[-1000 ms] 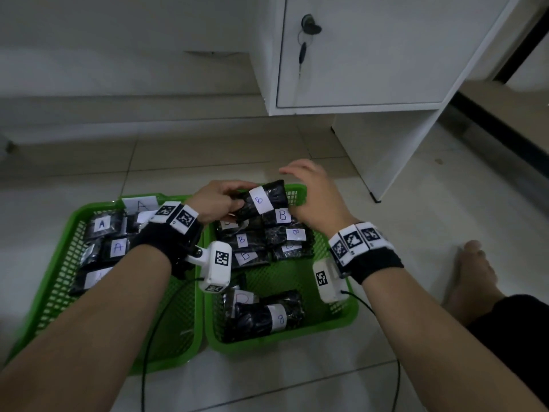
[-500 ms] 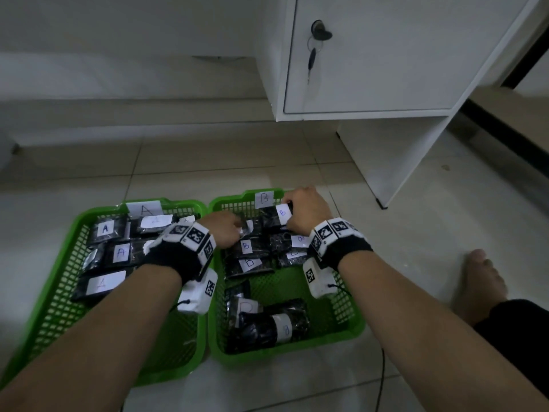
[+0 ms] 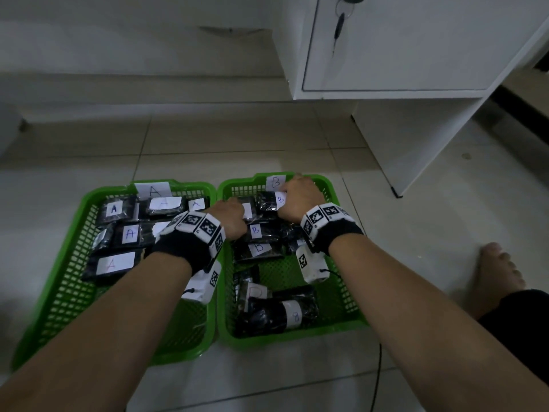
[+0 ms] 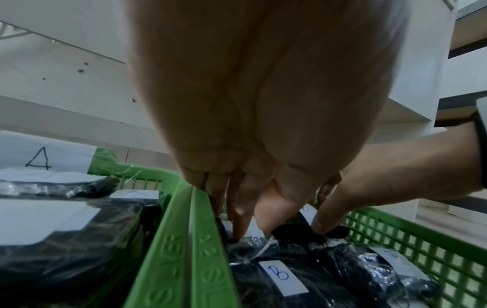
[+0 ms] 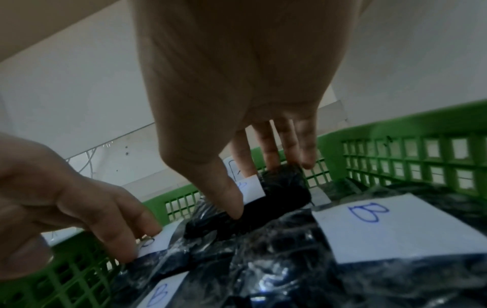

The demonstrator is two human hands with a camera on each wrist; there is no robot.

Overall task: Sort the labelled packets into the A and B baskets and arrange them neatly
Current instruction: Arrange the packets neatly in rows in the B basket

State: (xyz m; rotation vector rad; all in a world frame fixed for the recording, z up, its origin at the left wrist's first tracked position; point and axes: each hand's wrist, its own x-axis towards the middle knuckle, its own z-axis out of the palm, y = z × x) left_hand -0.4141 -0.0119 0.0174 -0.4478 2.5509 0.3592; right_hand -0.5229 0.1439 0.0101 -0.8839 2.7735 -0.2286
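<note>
Two green baskets sit side by side on the floor: the A basket (image 3: 74, 233) on the left holds several black packets with A labels (image 3: 129, 233), and the B basket (image 3: 335, 197) on the right holds B packets. My right hand (image 3: 297, 197) grips a black B packet (image 5: 279, 193) in the far row, thumb on its near side and fingers (image 5: 279, 154) over its far side. My left hand (image 3: 231, 215) pinches the neighbouring packet (image 4: 253, 229) in the far left corner. Two more B packets (image 3: 276, 313) lie loose at the basket's near end.
A white cabinet (image 3: 401, 55) with a key (image 3: 340, 22) in its door stands behind the baskets; its side panel (image 3: 401, 138) reaches the floor at the right. A bare foot (image 3: 499, 275) rests right of the B basket. A cable (image 3: 377, 376) trails on the tiles.
Both hands carried a B packet from above the B basket down into its far row. Over the last half second they have hardly moved.
</note>
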